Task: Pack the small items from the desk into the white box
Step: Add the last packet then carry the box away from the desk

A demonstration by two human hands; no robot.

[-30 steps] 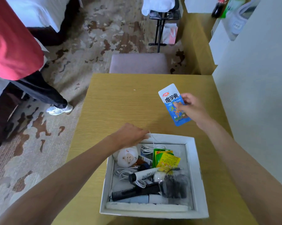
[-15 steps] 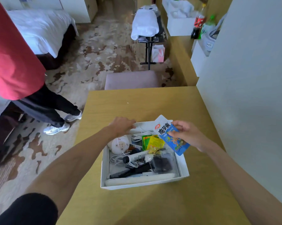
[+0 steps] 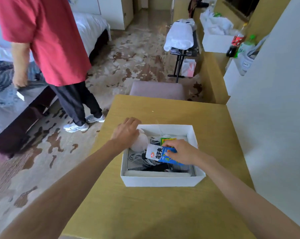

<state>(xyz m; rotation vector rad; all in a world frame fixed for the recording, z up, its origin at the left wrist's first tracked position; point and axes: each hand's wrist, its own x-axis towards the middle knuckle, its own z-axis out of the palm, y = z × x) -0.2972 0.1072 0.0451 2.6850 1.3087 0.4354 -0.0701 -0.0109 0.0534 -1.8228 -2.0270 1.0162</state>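
Note:
The white box (image 3: 163, 181) stands on the wooden desk (image 3: 163, 213). Inside it lie white cables (image 3: 137, 156), a black comb (image 3: 145, 168), a round white item (image 3: 140, 142) and a green and yellow packet (image 3: 168, 139). My right hand (image 3: 182, 151) is inside the box and holds a blue and white snack packet (image 3: 160, 155) low over the other items. My left hand (image 3: 126, 131) rests on the box's far left corner, fingers curled over the rim.
A person in a red shirt (image 3: 47, 37) stands left of the desk on the patterned carpet. A padded stool (image 3: 157, 89) sits at the desk's far edge. A white wall (image 3: 275, 118) runs close along the right side.
My right hand has carried the blue packet from above the desk down into the box. My left hand has stayed at the box's far left corner. The view has tilted up.

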